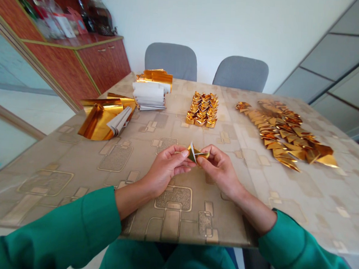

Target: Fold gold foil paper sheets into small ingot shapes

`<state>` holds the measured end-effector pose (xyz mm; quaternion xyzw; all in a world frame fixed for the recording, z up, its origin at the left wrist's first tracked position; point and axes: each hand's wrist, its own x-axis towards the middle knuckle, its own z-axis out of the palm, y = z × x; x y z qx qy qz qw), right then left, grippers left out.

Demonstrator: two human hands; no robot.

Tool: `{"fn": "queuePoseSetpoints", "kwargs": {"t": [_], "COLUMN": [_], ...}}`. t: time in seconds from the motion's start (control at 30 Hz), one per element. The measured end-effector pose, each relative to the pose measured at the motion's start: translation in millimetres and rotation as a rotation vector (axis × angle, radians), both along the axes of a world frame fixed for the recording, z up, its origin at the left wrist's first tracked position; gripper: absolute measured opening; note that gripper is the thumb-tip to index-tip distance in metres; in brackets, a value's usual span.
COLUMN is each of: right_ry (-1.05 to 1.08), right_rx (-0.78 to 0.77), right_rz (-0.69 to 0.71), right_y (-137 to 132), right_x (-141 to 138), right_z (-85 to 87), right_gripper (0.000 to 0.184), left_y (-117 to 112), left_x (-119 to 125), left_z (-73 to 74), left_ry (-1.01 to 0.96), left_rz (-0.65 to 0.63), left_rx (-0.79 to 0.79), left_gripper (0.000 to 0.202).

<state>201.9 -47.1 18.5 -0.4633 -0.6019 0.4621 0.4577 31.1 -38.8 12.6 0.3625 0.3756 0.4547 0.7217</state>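
A small folded piece of gold foil paper (197, 153) sits just above the bench (73, 172), pinched at its left end by the left hand (167, 168) and at its right end by the right hand (218, 166), thumbs and fingertips of both closed on it. The paper looks thin and mirror-slick, so the likeliest slip is the piece sliding between the fingertips. A hard pinch could set a crease in the wrong place, and a pull from both ends might tear it along a fold. The piece is pointed and angular, bright gold outside with a white backing showing at one flap. Further up the bench stands a tight block of small boat-shaped gold pieces (203, 108), puffed and glossy. To the right, a long spread of flat gold triangles (284, 135) overlaps loosely, and a sleeve brushing it could scatter them. At the left lie curled gold sheets (106, 116) and a squared stack with white edges (151, 90). The bench cover is smooth, beige, and patterned with rounded rectangles. Two grey padded chairs (171, 61) stand behind.
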Motion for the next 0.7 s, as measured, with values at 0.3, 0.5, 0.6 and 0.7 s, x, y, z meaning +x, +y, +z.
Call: {"fn": "queuePoseSetpoints", "kwargs": {"t": [0.3,0.5,0.6,0.7], "right_ry": [0.07,-0.004,-0.032,-0.021], "right_rx": [-0.018,-0.033,-0.01,-0.026], "right_rz": [0.078,0.078,0.073,0.093], "right_y": [-2.7,-2.1,-2.2,-2.9], "right_x": [1.5,3.2,4.8,4.5], "right_z": [1.8,5.2,3.8,2.5], "right_gripper": [0.03,0.037,0.036,0.034], "left_y": [0.5,0.8,0.1,-0.7], "left_x": [-2.6,-2.7,-2.7,-2.8], "left_z": [5.0,6.1,8.6,9.3], "left_ry": [0.112,0.183,0.217,0.233], "left_rz": [0.075,0.133,0.126,0.127], "left_rx": [0.13,0.218,0.245,0.264], "left_gripper": [0.024,0.023,0.022,0.022]}}
